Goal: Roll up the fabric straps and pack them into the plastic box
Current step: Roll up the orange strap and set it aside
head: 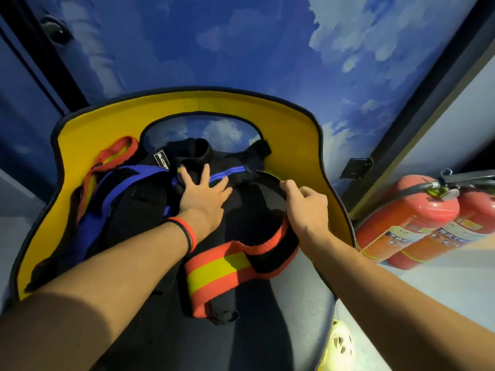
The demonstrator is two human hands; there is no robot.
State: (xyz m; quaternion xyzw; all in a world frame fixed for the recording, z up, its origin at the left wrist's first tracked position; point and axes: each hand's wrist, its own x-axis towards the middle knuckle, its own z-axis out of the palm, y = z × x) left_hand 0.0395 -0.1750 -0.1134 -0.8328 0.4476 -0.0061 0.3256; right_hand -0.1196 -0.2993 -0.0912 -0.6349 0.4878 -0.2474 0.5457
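A heap of fabric straps lies on a dark seat with a yellow back [294,124]. My left hand [203,194] lies flat with spread fingers on black straps with blue stripes [225,178] in the middle of the heap. My right hand [305,207] grips the edge of an orange-and-yellow strap with a black inner side [227,269], which curves down toward me. A second orange-and-yellow strap [112,159] lies at the far left, beside a blue-edged black strap [117,194]. No plastic box is in view.
Two red fire extinguishers [407,220] lie on the pale floor to the right of the seat. A pale perforated shoe [340,346] shows at the bottom right. A blue cloud-patterned wall [241,49] stands behind the seat.
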